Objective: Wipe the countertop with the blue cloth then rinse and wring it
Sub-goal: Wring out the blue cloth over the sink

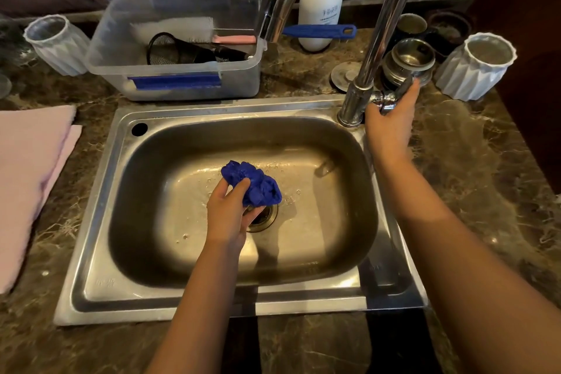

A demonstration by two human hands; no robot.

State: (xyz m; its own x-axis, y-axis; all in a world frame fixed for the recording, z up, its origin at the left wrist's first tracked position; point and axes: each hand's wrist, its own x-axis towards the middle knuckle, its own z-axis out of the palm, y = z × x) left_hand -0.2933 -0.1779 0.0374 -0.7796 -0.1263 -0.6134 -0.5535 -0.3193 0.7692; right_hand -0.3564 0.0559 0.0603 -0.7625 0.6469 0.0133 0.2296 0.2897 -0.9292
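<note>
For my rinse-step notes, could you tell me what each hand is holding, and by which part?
The left hand grips the bunched blue cloth by its near edge, over the sink. The right hand grasps the faucet handle.

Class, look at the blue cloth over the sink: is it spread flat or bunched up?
Bunched up. The blue cloth is a crumpled wad in the left hand, above the sink drain.
</note>
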